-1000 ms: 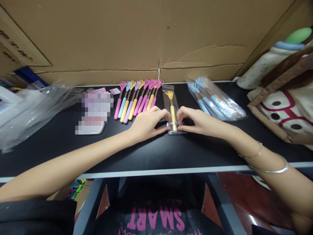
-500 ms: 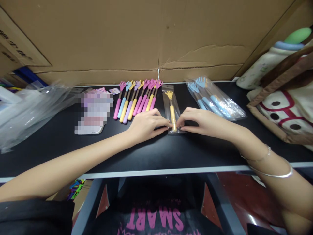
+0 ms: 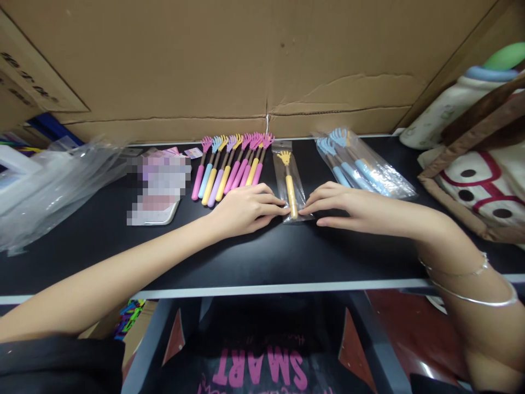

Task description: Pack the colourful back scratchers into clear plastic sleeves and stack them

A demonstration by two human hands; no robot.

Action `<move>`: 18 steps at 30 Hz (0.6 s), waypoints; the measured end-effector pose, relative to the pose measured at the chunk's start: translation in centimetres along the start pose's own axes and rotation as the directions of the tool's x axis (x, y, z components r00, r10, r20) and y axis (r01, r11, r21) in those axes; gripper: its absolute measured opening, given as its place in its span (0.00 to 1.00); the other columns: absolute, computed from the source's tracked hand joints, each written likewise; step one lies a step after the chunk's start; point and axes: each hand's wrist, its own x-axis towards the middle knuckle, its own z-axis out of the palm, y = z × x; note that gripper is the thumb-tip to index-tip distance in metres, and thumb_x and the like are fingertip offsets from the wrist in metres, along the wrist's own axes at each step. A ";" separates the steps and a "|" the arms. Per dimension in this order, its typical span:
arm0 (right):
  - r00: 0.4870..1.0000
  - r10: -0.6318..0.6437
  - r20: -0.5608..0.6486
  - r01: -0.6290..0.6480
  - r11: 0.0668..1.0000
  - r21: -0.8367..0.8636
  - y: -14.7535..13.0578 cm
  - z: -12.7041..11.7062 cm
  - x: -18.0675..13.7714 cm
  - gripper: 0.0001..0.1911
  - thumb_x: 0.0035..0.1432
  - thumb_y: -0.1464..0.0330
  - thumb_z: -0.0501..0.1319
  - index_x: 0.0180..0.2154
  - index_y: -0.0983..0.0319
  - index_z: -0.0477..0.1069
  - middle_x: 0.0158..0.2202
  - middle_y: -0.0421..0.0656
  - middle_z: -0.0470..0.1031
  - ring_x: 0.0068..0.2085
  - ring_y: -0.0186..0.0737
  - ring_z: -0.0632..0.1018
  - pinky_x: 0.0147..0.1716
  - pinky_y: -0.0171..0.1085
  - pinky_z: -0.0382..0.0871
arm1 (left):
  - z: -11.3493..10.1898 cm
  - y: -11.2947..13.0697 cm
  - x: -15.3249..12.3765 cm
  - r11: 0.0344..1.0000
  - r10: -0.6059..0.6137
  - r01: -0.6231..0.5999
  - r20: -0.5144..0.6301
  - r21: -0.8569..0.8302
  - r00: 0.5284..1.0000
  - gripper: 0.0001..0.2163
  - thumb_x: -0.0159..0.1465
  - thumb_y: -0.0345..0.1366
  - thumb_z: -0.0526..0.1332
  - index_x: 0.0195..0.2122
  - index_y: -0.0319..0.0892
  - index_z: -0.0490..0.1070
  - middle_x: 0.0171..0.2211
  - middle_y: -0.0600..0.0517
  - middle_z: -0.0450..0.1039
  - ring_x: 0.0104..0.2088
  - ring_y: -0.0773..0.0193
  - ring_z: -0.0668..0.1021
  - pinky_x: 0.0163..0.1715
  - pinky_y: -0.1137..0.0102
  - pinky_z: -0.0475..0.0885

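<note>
A yellow back scratcher [image 3: 291,189] with a hand-shaped head lies inside a clear plastic sleeve [image 3: 281,178] on the black tabletop. From the left, my left hand [image 3: 250,210] rests on the table, fingers stretched out, with the tips touching the sleeve's lower left edge. On the other side my right hand [image 3: 340,207] has its fingers extended, fingertips at the sleeve's lower right edge. Left of the sleeve is a row of several unwrapped pink, blue, yellow and purple back scratchers [image 3: 229,169]. Blue back scratchers in clear sleeves [image 3: 356,164] lie beyond my right hand.
Clear plastic bags [image 3: 61,186] are piled at the left, beside a partly blurred phone-like object [image 3: 158,189]. A cardboard wall [image 3: 262,60] closes off the back. At right stand a brown-trimmed bag [image 3: 476,186] and a pale bottle [image 3: 447,112]. The table's front edge [image 3: 262,288] is light grey.
My right hand has shifted slightly right, and its fingers have straightened from a curled pose. My left hand and the sleeved yellow back scratcher stay almost in place.
</note>
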 end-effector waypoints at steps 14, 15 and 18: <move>1.000 -0.008 -0.029 0.006 0.998 -0.069 0.5 0.2 -0.2 0.21 0.64 0.57 0.56 0.56 0.51 0.74 0.57 0.47 0.72 0.58 0.51 0.69 0.55 0.52 0.65 | 0.0 0.0 0.1 1.000 -0.018 0.019 0.054 -0.009 0.998 0.14 0.70 0.31 0.53 0.50 0.46 0.77 0.48 0.52 0.79 0.45 0.64 0.78 0.42 0.69 0.75; 1.000 -0.004 -0.021 0.003 0.998 -0.064 0.6 0.2 -0.2 0.21 0.65 0.56 0.56 0.57 0.51 0.73 0.57 0.47 0.73 0.58 0.51 0.69 0.56 0.52 0.65 | 0.0 0.0 0.1 1.000 -0.016 0.017 0.052 -0.010 0.998 0.14 0.70 0.31 0.53 0.49 0.45 0.77 0.48 0.52 0.79 0.45 0.64 0.78 0.42 0.69 0.75; 1.000 0.003 -0.011 -0.003 0.998 -0.055 0.7 0.2 -0.1 0.22 0.65 0.56 0.56 0.57 0.52 0.73 0.57 0.47 0.73 0.59 0.49 0.69 0.56 0.51 0.65 | 0.0 0.0 0.0 1.000 -0.009 0.009 0.044 -0.014 0.999 0.14 0.70 0.31 0.54 0.49 0.45 0.77 0.48 0.53 0.80 0.45 0.63 0.78 0.42 0.69 0.75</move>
